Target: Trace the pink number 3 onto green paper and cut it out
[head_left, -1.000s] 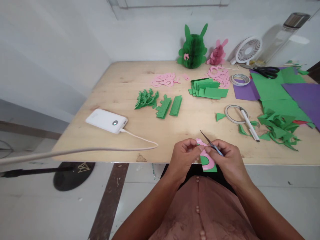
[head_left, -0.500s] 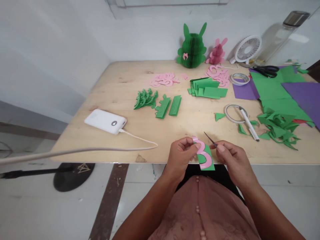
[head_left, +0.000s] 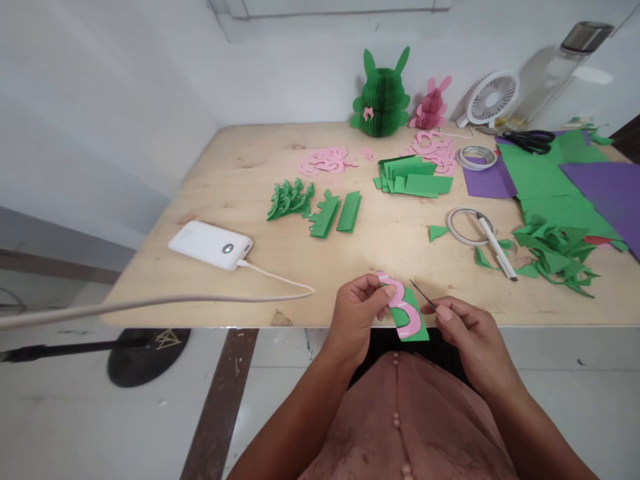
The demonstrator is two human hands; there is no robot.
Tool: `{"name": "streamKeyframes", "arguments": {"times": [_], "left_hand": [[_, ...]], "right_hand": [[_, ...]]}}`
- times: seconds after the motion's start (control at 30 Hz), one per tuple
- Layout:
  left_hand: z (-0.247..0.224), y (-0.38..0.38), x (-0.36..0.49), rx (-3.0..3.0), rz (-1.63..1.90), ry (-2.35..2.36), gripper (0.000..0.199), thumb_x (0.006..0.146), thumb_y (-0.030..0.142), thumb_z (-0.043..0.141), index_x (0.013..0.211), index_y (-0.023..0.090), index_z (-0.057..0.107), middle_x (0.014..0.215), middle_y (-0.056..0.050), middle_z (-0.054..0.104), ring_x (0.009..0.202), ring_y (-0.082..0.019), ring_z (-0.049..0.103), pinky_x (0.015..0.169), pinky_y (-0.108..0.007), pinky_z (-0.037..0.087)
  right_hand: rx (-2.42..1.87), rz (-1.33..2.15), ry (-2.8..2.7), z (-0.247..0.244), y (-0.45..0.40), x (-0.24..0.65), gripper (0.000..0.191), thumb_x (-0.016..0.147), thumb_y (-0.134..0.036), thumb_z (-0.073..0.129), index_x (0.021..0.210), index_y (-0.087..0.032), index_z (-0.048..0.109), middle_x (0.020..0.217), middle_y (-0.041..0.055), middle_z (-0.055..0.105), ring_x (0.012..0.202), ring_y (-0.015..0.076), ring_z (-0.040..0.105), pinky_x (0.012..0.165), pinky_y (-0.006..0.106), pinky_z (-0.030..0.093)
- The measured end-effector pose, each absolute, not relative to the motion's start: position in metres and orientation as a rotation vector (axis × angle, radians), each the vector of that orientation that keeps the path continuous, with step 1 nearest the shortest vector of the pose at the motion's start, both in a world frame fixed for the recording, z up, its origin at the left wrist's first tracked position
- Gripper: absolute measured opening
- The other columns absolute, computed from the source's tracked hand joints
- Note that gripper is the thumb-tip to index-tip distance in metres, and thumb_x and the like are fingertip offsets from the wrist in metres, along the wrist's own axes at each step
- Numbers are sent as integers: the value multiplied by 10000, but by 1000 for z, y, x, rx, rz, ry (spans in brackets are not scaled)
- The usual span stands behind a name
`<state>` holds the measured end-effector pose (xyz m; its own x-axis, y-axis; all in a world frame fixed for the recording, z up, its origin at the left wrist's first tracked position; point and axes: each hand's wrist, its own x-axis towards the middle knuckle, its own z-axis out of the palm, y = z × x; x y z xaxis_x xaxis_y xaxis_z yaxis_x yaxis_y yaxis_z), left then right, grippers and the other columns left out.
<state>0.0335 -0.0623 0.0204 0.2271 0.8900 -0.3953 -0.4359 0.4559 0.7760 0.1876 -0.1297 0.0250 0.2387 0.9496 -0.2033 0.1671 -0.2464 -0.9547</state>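
Observation:
Between the thumb and fingers of my left hand (head_left: pixel 357 313) is a green paper piece (head_left: pixel 421 328) with a pink 3-shaped paper cutout (head_left: pixel 411 317) lying on its face. Both hang tilted at the table's front edge. My right hand (head_left: pixel 465 327) is closed around thin dark scissors (head_left: pixel 423 292); their narrow blades stick out apart toward the paper, and the handles are hidden in my fingers. A small gap separates the blades from the paper's right edge.
Folded green strips (head_left: pixel 420 177), pink cutouts (head_left: pixel 325 160) and green cut shapes (head_left: pixel 290 199) lie beyond my hands. Green scraps (head_left: pixel 555 250), a white pen (head_left: pixel 496 247) and tape rolls (head_left: pixel 477 158) sit right. A power bank (head_left: pixel 210 245) with a cable lies left.
The green paper and pink cutout have shifted slightly left in my left hand. My right hand has lowered a little, taking the scissors' tips down with it.

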Motion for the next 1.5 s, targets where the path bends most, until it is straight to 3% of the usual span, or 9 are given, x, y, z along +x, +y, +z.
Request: {"name": "streamKeyframes", "arguments": {"times": [0.23, 0.37, 0.97, 1.5], "left_hand": [[23, -65, 34, 568, 996, 936, 271, 577, 250, 807, 592, 138, 560, 594, 34, 566, 485, -29, 402, 475, -154, 321], [25, -68, 35, 582, 990, 940, 259, 573, 260, 809, 600, 139, 582, 600, 30, 574, 489, -35, 416, 476, -155, 345], [23, -73, 39, 628, 960, 917, 248, 603, 259, 786, 560, 149, 569, 535, 49, 533, 485, -49, 430, 523, -173, 426], [24, -70, 30, 739, 806, 894, 235, 615, 321, 815, 651, 140, 670, 525, 34, 550, 459, -47, 416, 470, -171, 333]], "right_hand": [[-1596, 1058, -990, 21, -129, 189, 318, 812, -508, 643, 843, -202, 725, 715, 18, 669, 631, 148, 558, 558, 240, 426], [-1585, 1087, -994, 31, -117, 179, 259, 727, -441, 733, 806, -194, 723, 775, 36, 715, 705, 179, 622, 641, 267, 494], [-1603, 1138, -1024, 40, -101, 168, 192, 684, -345, 725, 628, -179, 646, 557, -21, 562, 530, 111, 475, 488, 220, 391], [-1615, 1147, -989, 36, -102, 171, 193, 672, -353, 708, 618, -181, 639, 532, -29, 531, 500, 103, 440, 469, 227, 368]]}}
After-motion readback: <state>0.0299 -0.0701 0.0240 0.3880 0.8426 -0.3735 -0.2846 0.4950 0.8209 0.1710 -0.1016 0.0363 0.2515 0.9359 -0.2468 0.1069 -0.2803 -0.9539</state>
